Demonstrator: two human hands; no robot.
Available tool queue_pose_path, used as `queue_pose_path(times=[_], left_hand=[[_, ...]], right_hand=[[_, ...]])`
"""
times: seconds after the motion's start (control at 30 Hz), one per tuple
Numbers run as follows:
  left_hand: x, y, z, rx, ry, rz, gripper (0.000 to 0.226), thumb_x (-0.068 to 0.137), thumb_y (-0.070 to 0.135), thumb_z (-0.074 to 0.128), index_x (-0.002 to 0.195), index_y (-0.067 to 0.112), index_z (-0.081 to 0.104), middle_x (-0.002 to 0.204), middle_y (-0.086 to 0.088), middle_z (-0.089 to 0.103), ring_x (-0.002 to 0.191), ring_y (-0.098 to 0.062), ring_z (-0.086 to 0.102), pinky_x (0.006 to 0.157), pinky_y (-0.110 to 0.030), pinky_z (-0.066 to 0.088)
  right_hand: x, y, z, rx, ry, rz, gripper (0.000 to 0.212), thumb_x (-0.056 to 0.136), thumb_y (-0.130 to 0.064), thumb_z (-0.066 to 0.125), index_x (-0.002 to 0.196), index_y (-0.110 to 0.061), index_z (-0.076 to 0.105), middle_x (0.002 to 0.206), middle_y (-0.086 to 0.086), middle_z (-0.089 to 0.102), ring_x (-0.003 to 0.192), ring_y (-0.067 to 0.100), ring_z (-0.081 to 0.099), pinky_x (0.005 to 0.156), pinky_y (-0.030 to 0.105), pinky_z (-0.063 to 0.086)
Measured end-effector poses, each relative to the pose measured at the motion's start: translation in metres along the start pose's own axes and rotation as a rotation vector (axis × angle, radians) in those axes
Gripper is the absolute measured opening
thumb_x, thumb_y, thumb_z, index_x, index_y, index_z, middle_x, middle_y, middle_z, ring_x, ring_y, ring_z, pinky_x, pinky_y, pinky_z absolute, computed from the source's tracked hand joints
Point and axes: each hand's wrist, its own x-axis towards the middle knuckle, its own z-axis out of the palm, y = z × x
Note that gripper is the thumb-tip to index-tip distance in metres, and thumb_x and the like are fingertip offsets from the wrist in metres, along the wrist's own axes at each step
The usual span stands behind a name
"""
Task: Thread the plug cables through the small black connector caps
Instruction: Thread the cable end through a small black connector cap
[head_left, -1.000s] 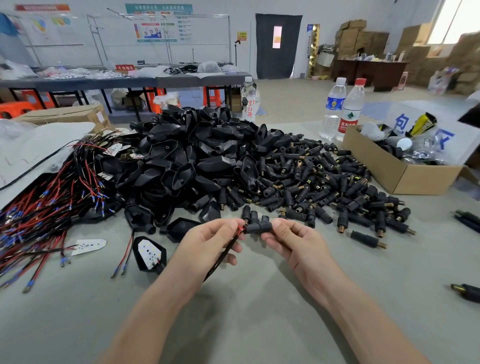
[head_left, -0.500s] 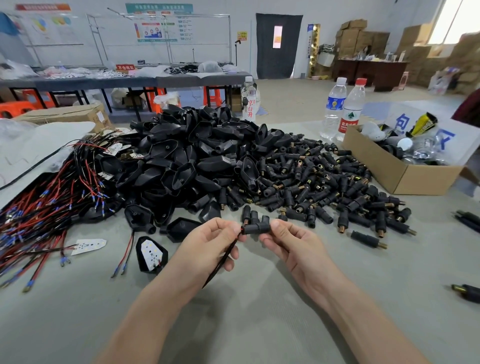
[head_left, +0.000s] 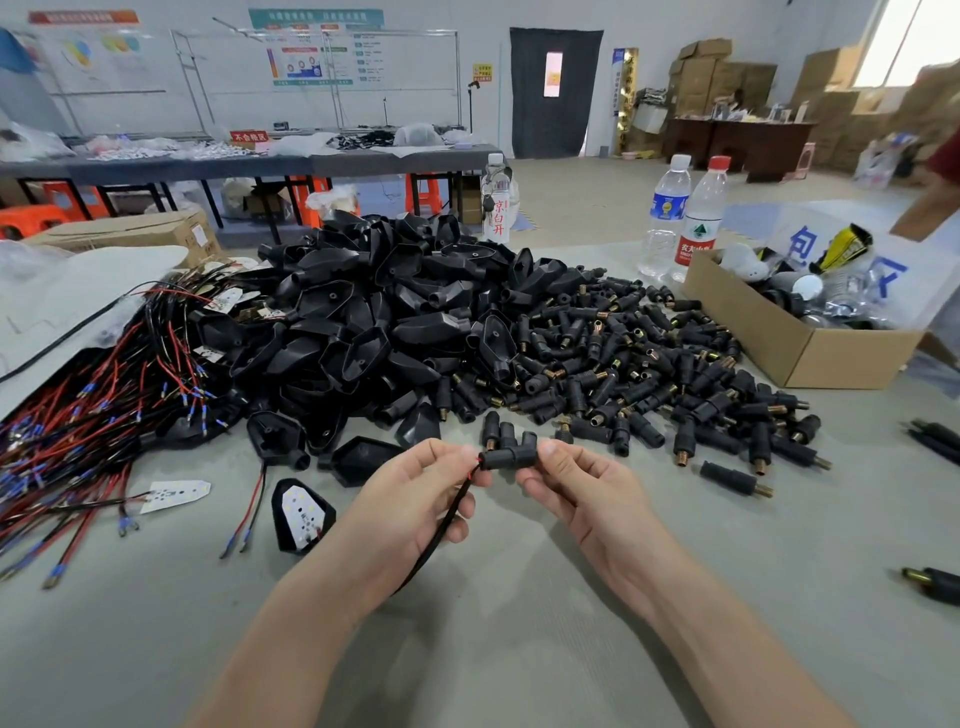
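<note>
Head | left hand (head_left: 410, 501) pinches one cable (head_left: 445, 522) | right hand (head_left: 577, 488) pinches one cap (head_left: 508, 459)

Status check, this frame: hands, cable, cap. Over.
Left hand pinches cable at the cap's mouth. Right hand holds cap. Red wire tip showing at the mouth. Nothing in the way.

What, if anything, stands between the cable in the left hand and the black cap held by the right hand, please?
Nothing visible does. The cable meets the connector cap's mouth, the left hand pinching it just behind there and the right hand holding the cap's far end.
</note>
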Motion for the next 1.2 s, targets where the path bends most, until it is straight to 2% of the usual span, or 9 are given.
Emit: queue_pose_path(times=[0.13,0.37,0.47,0.63,0.77,0.83,0.97,1.1,1.2], left_hand=[[0.0,0.002,-0.001,-0.037,-0.025,-0.037,0.016,0.101,0.016,0.051,0.1,0.004,0.061,0.083,-0.008,0.068,0.059,-0.012,0.054,0.046,-0.022,0.041],[-0.002,0.003,-0.001,-0.048,-0.035,-0.031,0.016,0.09,0.018,0.061,0.098,0.005,0.061,0.077,-0.003,0.062,0.059,-0.01,0.051,0.049,-0.02,0.042],[-0.001,0.003,0.0,-0.038,0.009,-0.026,0.01,0.097,0.013,0.057,0.094,0.004,0.061,0.071,0.0,0.059,0.056,-0.008,0.049,0.048,-0.019,0.041],[0.002,0.001,0.004,-0.051,0.074,0.008,0.016,0.099,0.01,0.055,0.086,0.002,0.06,0.066,-0.001,0.059,0.052,-0.007,0.049,0.048,-0.017,0.043],[0.007,-0.008,0.008,-0.007,0.2,0.044,0.026,0.1,0.01,0.057,0.075,0.004,0.062,0.06,-0.002,0.058,0.047,-0.008,0.048,0.045,-0.017,0.042],[0.009,-0.013,0.008,0.03,0.249,0.068,0.029,0.099,0.014,0.059,0.071,0.007,0.065,0.06,-0.003,0.059,0.047,-0.01,0.049,0.045,-0.017,0.042],[0.011,-0.017,0.008,0.108,0.263,0.122,0.018,0.098,0.018,0.063,0.084,0.007,0.066,0.065,-0.002,0.065,0.05,-0.011,0.054,0.047,-0.019,0.045],[0.009,-0.014,0.004,0.166,0.197,0.175,0.007,0.097,0.012,0.063,0.093,0.006,0.065,0.07,-0.001,0.069,0.058,-0.011,0.061,0.053,-0.02,0.05],[0.005,-0.012,0.005,0.233,0.168,0.243,0.004,0.097,0.006,0.062,0.096,0.006,0.066,0.07,-0.001,0.068,0.059,-0.012,0.062,0.055,-0.02,0.051]], right_hand=[[0.0,-0.001,0.0,0.012,0.007,0.001,0.032,0.081,-0.019,0.071,0.104,0.005,0.072,0.093,0.017,0.074,0.079,0.016,0.072,0.072,0.018,0.057],[0.0,0.0,0.001,0.021,0.003,0.007,0.035,0.08,-0.019,0.071,0.105,0.005,0.071,0.094,0.016,0.074,0.079,0.015,0.072,0.072,0.018,0.057],[-0.001,0.001,0.001,0.017,-0.005,0.023,0.034,0.08,-0.018,0.072,0.104,0.006,0.071,0.093,0.016,0.073,0.078,0.015,0.072,0.071,0.018,0.057],[-0.001,0.001,0.003,0.028,0.009,0.027,0.028,0.081,-0.018,0.07,0.098,0.004,0.074,0.093,0.017,0.073,0.077,0.014,0.072,0.07,0.017,0.057],[0.0,0.004,0.003,0.053,0.04,0.025,0.039,0.083,-0.02,0.07,0.104,0.012,0.067,0.096,0.019,0.069,0.078,0.015,0.072,0.071,0.017,0.057],[0.0,0.007,0.003,0.062,0.05,0.018,0.038,0.082,-0.021,0.071,0.103,0.01,0.066,0.097,0.02,0.068,0.08,0.016,0.072,0.073,0.017,0.057],[0.001,0.007,0.002,0.076,0.073,0.006,0.034,0.081,-0.023,0.072,0.099,0.005,0.066,0.09,0.018,0.072,0.074,0.014,0.072,0.071,0.017,0.058],[0.0,0.007,0.001,0.08,0.074,0.011,0.037,0.085,-0.023,0.07,0.105,0.006,0.064,0.087,0.015,0.074,0.073,0.013,0.072,0.069,0.016,0.057],[-0.001,0.007,0.002,0.087,0.058,0.013,0.035,0.084,-0.025,0.07,0.102,0.005,0.065,0.087,0.015,0.074,0.074,0.013,0.073,0.068,0.015,0.056]])
